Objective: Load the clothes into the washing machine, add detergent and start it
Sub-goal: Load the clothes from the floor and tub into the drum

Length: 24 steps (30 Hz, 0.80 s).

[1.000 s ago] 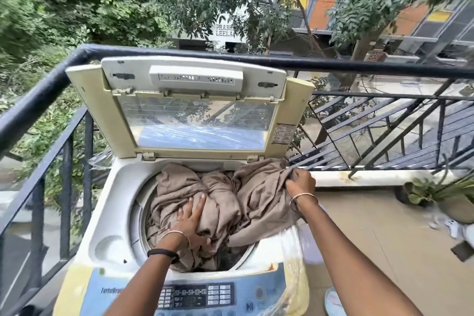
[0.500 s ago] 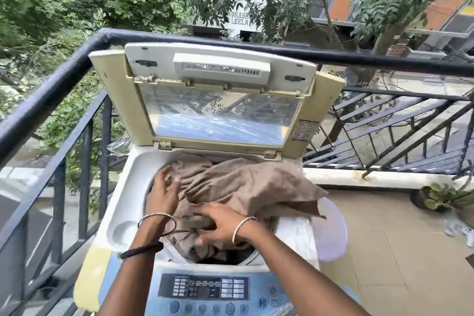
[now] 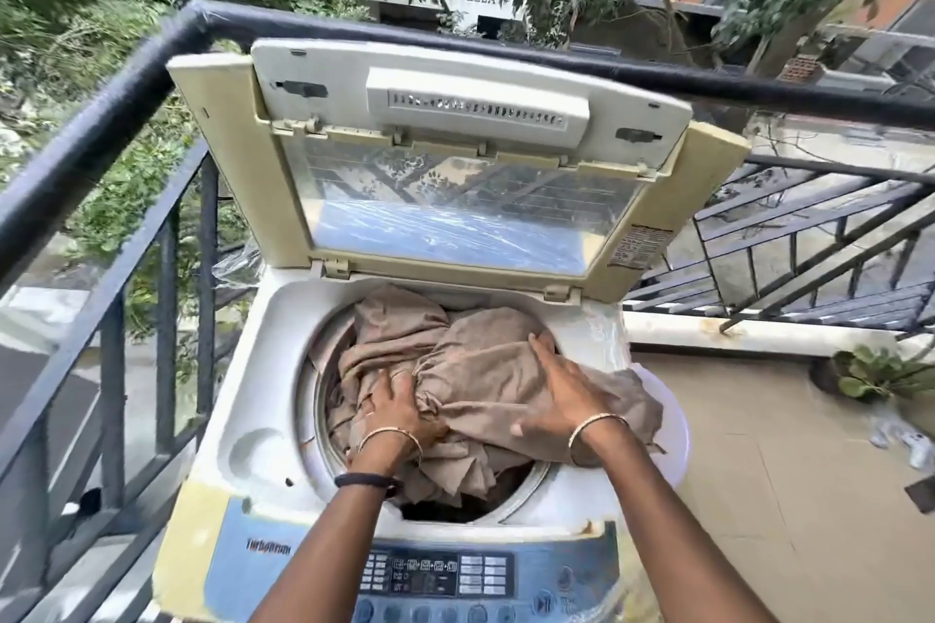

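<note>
A top-loading washing machine (image 3: 253, 420) stands on a balcony with its lid (image 3: 455, 177) raised upright. A large beige cloth (image 3: 415, 334) fills the drum opening, and one corner hangs over the right rim. My left hand (image 3: 399, 415) presses into the bunched folds at the drum's front left, fingers curled into the cloth. My right hand (image 3: 561, 390) lies flat with spread fingers on top of the cloth on the right side. The control panel (image 3: 440, 577) is at the near edge. No detergent is in view.
A black metal railing (image 3: 116, 116) runs close behind and to the left of the machine. A potted plant (image 3: 870, 369) sits on the tiled balcony floor (image 3: 759, 496) at the right, with small white items beyond it.
My left hand moved from the drum's back left to the front left folds. My right hand shifted rightward onto the top of the cloth, which sits lower in the drum.
</note>
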Each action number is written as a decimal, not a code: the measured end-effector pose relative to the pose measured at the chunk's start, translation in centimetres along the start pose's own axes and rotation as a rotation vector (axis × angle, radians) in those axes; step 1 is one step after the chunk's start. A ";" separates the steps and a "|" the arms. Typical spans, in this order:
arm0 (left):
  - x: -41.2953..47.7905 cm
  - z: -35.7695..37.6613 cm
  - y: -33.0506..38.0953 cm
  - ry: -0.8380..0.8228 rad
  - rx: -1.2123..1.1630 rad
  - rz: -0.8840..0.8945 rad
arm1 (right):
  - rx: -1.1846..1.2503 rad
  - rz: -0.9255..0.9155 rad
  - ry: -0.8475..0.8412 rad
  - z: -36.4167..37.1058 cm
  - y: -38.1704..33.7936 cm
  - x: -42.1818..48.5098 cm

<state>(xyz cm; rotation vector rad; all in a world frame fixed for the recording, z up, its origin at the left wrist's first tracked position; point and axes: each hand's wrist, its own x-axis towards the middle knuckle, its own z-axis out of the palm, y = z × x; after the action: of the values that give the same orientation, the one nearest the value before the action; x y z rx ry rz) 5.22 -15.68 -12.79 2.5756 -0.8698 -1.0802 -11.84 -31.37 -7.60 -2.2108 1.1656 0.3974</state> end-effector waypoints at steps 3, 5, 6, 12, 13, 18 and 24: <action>1.2 -0.1 0.1 -0.046 0.016 -0.003 | 0.117 -0.032 -0.230 3.1 -0.7 0.0; 2.2 0.0 -0.5 -0.079 0.037 -0.032 | 0.221 0.030 -0.298 5.4 -2.5 1.0; 2.6 0.1 -0.8 -0.080 0.055 -0.044 | 0.261 0.069 -0.309 6.5 -3.4 1.8; 6.2 0.3 -3.3 -0.141 0.069 -0.095 | 0.136 0.191 -0.337 11.5 -5.9 8.3; 6.9 0.6 -3.6 -0.145 0.067 -0.096 | 0.104 0.189 -0.344 12.3 -5.8 9.6; 10.0 3.5 -4.4 -0.062 0.091 -0.095 | 0.126 0.168 -0.308 15.6 -4.6 14.8; 13.2 6.9 -4.5 0.010 0.186 -0.049 | 0.185 0.121 -0.238 17.9 -1.5 19.0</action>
<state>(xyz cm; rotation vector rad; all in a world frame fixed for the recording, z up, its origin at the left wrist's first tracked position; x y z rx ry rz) 9.67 -19.76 -27.12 2.7649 -0.9512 -1.0436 0.51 -31.58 -30.69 -1.8833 1.1600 0.5622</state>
